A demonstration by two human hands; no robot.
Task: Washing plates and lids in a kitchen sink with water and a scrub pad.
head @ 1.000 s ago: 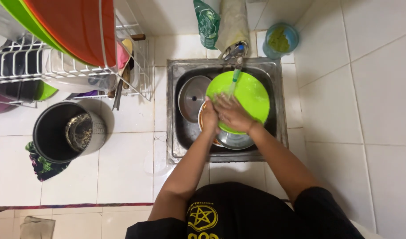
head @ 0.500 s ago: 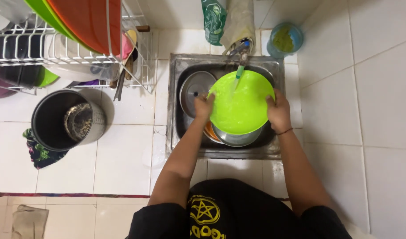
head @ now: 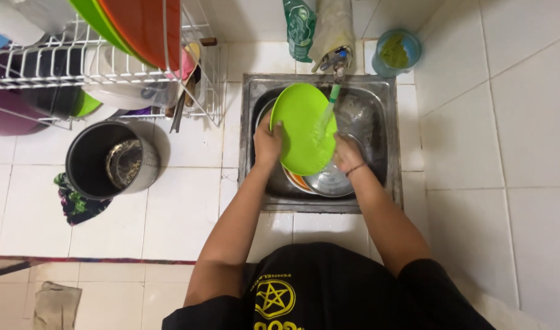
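Note:
I hold a round lime-green plate [head: 299, 125] tilted on edge over the steel sink [head: 385, 146]. My left hand [head: 267, 142] grips its left rim with the thumb on the face. At the plate's lower right edge sits my right hand [head: 347, 153], partly behind the plate, a band on its wrist. Water runs from the tap [head: 336, 64] down onto the plate's right side. Under the plate lie a steel bowl [head: 330, 182] and an orange dish [head: 297, 180].
A white wire dish rack [head: 109, 67] with orange and green plates stands at the left. A black pot [head: 112, 160] sits below it beside a patterned cloth [head: 75, 201]. A blue cup [head: 395, 52] with a green sponge stands right of the tap.
The plate has turned from lying flat and facing up to standing tilted on edge. My right hand has slid from the plate's right rim to its lower right edge.

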